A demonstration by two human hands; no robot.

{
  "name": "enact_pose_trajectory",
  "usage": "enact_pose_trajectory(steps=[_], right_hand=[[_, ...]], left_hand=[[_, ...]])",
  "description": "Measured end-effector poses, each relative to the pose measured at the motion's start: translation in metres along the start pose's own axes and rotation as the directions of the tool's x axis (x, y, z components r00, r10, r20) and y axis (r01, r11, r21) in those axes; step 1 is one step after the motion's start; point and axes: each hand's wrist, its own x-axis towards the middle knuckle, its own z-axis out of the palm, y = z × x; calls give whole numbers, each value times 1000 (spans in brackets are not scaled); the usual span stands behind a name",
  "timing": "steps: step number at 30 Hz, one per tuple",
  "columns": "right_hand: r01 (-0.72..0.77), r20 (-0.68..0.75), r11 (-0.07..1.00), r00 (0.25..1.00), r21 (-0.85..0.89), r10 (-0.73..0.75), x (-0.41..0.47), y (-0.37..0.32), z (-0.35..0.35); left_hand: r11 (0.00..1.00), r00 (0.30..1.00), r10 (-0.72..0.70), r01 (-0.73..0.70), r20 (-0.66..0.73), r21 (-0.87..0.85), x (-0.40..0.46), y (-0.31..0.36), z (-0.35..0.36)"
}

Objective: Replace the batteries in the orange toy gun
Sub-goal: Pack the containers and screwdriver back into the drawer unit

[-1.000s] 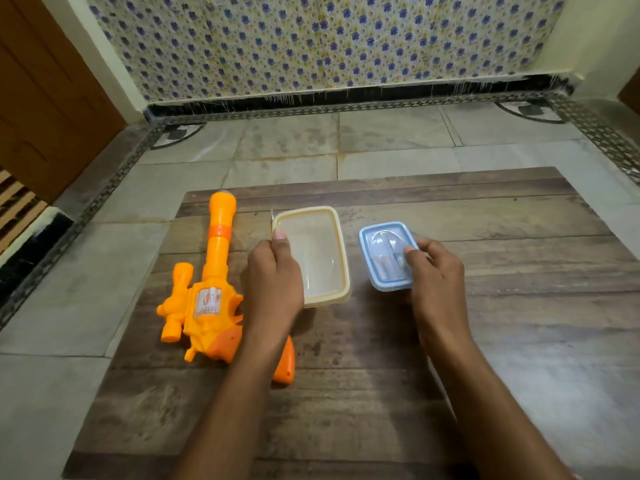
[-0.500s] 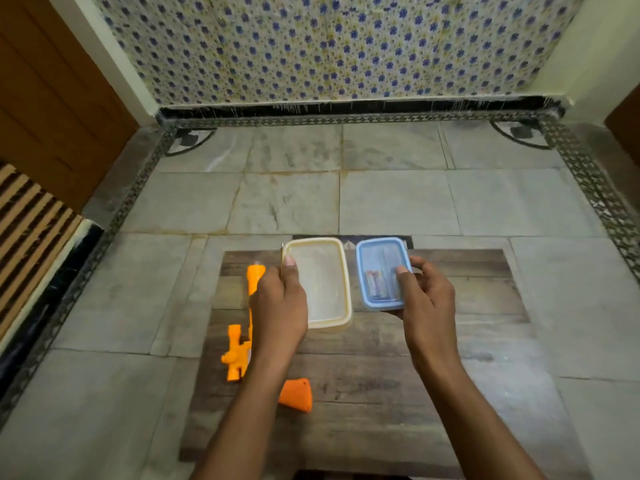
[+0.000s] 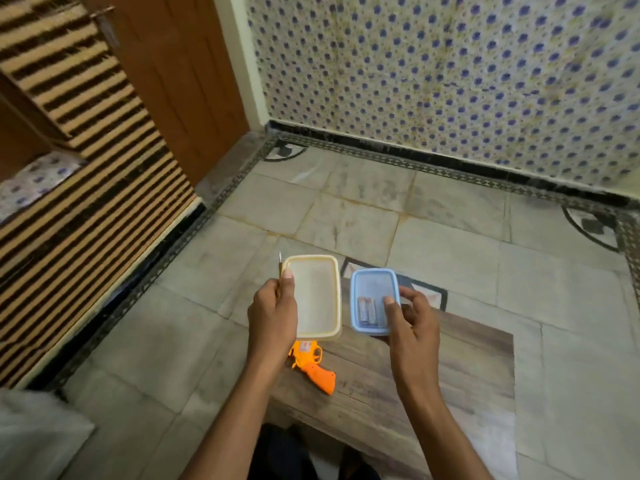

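My left hand [image 3: 273,313] grips the left edge of a cream-rimmed box [image 3: 317,296], with a thin screwdriver [image 3: 280,261] sticking up beside the thumb. My right hand [image 3: 410,315] holds the right edge of a blue-rimmed box [image 3: 374,299]; two batteries [image 3: 366,310] lie inside it. Both boxes are lifted well above the low wooden table [image 3: 433,382]. The orange toy gun [image 3: 311,365] lies on the table beneath the cream box, with only its body and grip showing.
A marble floor [image 3: 346,220] surrounds the table. A blue-dotted wall [image 3: 450,81] stands behind, a wooden door [image 3: 180,74] and a striped slatted panel [image 3: 79,209] at the left. Dark cloth [image 3: 287,452] shows at the bottom.
Both boxes have risen off the table in my hands. The camera has pulled up and swung left, so the table looks smaller and the gun is mostly covered by the cream box.
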Motion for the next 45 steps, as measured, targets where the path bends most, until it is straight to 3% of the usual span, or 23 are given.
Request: enact_pose_trajectory(steps=[7, 14, 22, 31, 34, 39, 41, 45], right_hand=[[14, 186, 1000, 982, -5, -13, -17, -17, 87], [42, 404, 999, 914, -23, -29, -38, -38, 244], [54, 557, 998, 829, 10, -50, -93, -68, 445], [77, 791, 997, 612, -28, -25, -155, -66, 659], [99, 863, 995, 504, -24, -29, -169, -58, 719], [146, 955, 988, 298, -51, 5, -185, -46, 821], [174, 981, 983, 191, -62, 28, -193, -46, 861], [199, 997, 978, 59, -69, 58, -211, -39, 925]], left_hand=[[988, 986, -140, 132, -95, -86, 31, -32, -86], [973, 953, -206, 174, -224, -155, 95, -75, -220], [941, 884, -289, 193, -367, -276, 163, -119, -398], [871, 695, -460, 234, -553, -431, 224, -192, -562], [844, 616, -515, 245, -596, -477, 243, -215, -597], [789, 405, -610, 223, -682, -573, 274, -251, -647], [740, 280, -672, 201, -686, -642, 283, -262, -664], [680, 102, -733, 112, -672, -725, 295, -281, -687]])
